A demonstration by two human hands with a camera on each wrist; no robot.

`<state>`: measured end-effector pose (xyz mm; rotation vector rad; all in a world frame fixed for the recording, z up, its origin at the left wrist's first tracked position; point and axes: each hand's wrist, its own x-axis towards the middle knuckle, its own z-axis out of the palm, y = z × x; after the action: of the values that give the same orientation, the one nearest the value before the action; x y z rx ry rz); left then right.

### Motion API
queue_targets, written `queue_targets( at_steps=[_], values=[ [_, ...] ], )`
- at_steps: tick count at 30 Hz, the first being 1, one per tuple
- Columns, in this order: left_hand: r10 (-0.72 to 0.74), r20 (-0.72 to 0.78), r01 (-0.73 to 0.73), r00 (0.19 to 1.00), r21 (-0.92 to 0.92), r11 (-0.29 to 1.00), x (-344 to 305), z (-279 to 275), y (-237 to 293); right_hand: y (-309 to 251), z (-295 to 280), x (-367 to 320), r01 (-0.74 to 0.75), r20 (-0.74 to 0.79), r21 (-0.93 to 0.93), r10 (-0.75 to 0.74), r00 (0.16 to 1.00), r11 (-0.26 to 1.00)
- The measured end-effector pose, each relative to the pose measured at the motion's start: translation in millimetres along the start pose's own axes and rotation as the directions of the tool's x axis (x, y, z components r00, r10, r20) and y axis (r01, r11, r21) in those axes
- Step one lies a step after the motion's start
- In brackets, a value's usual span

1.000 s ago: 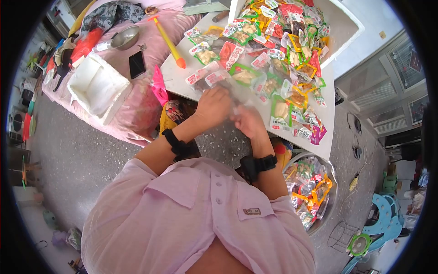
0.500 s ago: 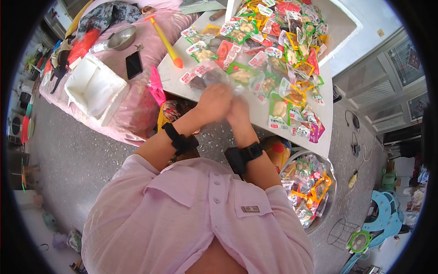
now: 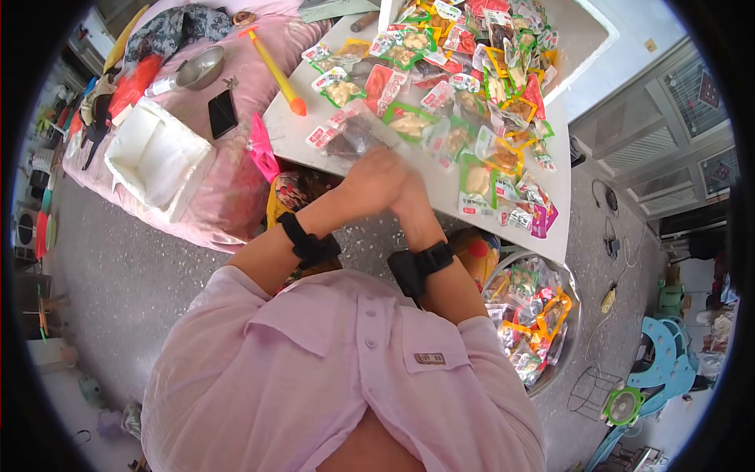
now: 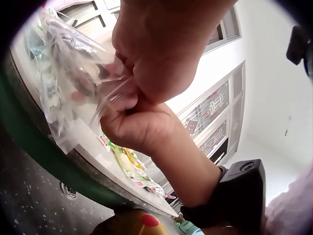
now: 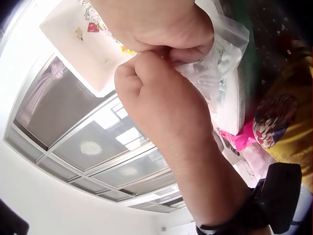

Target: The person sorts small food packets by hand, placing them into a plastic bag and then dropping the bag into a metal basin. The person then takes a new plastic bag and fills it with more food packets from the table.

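a clear, crinkled plastic bag (image 4: 66, 85) sits at the near edge of the white tabletop (image 3: 289, 135), its end gathered tight between the person's left hand (image 3: 371, 182) and right hand (image 3: 411, 203), which press together, fingers curled in on the film. the rest fans out loose and creased beyond the fists. dark packets with white-and-red labels (image 3: 342, 140) show there; i can't tell whether they're inside it or under it.
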<state>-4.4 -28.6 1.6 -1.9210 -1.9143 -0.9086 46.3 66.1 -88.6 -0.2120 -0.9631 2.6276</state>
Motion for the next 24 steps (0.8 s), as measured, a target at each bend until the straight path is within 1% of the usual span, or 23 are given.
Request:
queue_targets(
  at_steps=[1,3,6,8,9,11,12,15,18,21,24],
  values=[
    [-0.007,0.008,0.007,1.0,0.0,1.0,-0.5,-0.6,-0.4,0.5,-1.6,-3.0,0.069,0.05,-0.156,-0.062,0.997,0.985],
    [-0.021,0.023,0.021,1.0,0.006,1.0,-2.9,-3.8,-2.5,-2.4,-1.9,-6.6,0.091,0.065,-0.241,-0.078,0.995,0.966],
    [0.005,-0.111,-0.003,0.994,0.016,1.0,-14.7,-5.7,3.8,-23.5,8.7,-21.5,-0.068,-0.059,-0.099,0.062,0.996,0.993],
    [-0.069,-0.107,0.076,0.992,0.055,0.996,-25.1,-11.8,14.1,-36.4,6.9,-28.9,-0.158,-0.129,-0.077,0.147,0.981,0.984],
    [-0.105,-0.104,0.113,0.989,0.074,0.991,-29.4,-14.9,16.4,-39.8,8.6,-32.9,-0.141,-0.21,-0.078,0.122,0.97,0.987],
    [-0.095,-0.096,0.112,0.991,0.193,0.975,-42.2,-9.4,11.1,-44.3,11.2,-39.7,-0.11,-0.366,-0.085,0.072,0.928,0.99],
    [-0.089,-0.093,0.11,0.992,0.253,0.961,-49.0,-5.6,8.0,-47.6,9.2,-41.8,-0.111,-0.387,-0.114,0.059,0.92,0.987],
    [-0.059,-0.115,0.093,0.992,0.318,0.943,-60.4,2.6,-3.6,-56.1,5.7,-47.5,-0.099,-0.451,-0.2,-0.002,0.893,0.975],
    [0.014,-0.095,0.02,0.995,0.349,0.937,-62.8,5.9,-15.8,-59.6,8.4,-49.9,-0.067,-0.504,-0.276,-0.085,0.86,0.959],
    [0.083,-0.09,-0.058,0.992,0.252,0.966,-58.3,1.7,-23.4,-62.4,10.9,-51.2,-0.05,-0.523,-0.357,-0.155,0.838,0.933],
    [0.036,-0.04,-0.031,0.999,0.11,0.993,-51.6,-11.6,-23.3,-69.5,15.7,-53.0,-0.029,-0.494,-0.476,-0.24,0.836,0.879]
  ],
)
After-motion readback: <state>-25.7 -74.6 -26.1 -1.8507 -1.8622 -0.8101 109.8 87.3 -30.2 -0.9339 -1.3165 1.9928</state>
